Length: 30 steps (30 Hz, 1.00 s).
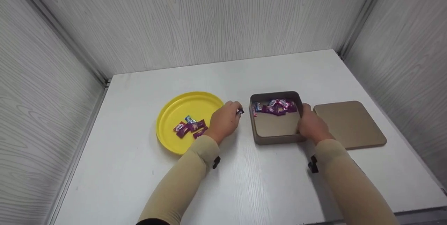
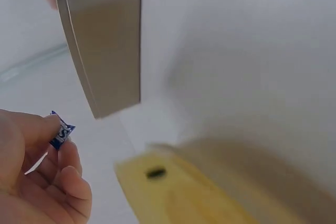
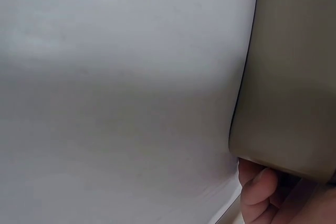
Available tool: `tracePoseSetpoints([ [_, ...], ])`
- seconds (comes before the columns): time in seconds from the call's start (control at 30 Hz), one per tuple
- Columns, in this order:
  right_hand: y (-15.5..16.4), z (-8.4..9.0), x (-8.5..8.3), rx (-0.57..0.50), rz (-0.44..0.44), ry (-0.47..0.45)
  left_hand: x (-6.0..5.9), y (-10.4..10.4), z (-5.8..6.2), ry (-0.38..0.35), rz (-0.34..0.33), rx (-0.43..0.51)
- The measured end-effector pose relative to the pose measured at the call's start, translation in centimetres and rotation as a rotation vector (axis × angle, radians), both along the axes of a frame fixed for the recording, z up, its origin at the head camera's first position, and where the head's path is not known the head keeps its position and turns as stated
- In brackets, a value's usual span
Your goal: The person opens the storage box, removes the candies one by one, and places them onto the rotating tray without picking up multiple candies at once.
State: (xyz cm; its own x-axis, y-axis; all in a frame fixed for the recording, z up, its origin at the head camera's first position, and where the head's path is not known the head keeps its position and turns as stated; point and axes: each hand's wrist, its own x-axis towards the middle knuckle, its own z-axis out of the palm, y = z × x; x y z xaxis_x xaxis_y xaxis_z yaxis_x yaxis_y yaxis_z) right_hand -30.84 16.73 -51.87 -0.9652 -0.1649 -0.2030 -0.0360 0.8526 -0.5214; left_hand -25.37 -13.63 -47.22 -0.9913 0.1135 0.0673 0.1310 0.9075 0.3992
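My left hand (image 1: 225, 120) pinches a small wrapped candy (image 2: 62, 132) between thumb and fingertips; its wrapper is dark blue-purple with white letters. That hand is over the right edge of a round yellow plate (image 1: 167, 113), in the gap before a square bronze-coloured tin (image 1: 279, 140). Several purple, pink and blue wrapped candies (image 1: 195, 126) lie on the plate, partly behind the left wrist. More such candies (image 1: 278, 107) are gathered toward the back of the open tin. At the tin's right side, my right hand (image 1: 312, 124) grips the wall.
A flat bronze-coloured lid (image 1: 351, 124) lies on the white table (image 1: 132, 169), right of the tin and partly behind the right hand. Pale wood-grain panels (image 1: 223, 19) enclose the table at the back and both sides.
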Motion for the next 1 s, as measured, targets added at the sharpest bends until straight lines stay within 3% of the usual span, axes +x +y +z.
tracePoseSetpoints([
  [0.23, 0.2, 0.1, -0.1, 0.003, 0.012, 0.02, 0.4, -3.2, -0.1, -0.085, 0.116, 0.06],
  [0.57, 0.3, 0.3, -0.1, 0.006, 0.008, -0.011, 0.9, -6.9, -1.1, -0.171, 0.152, -0.013],
  [0.8, 0.6, 0.4, 0.0, -0.004, 0.002, -0.02, 1.4, -7.6, -1.4, -0.253, 0.194, 0.053],
  [1.0, 0.7, 0.4, 0.3, -0.009, 0.0, -0.025, 1.4, -7.7, -1.3, -0.275, 0.214, 0.038],
])
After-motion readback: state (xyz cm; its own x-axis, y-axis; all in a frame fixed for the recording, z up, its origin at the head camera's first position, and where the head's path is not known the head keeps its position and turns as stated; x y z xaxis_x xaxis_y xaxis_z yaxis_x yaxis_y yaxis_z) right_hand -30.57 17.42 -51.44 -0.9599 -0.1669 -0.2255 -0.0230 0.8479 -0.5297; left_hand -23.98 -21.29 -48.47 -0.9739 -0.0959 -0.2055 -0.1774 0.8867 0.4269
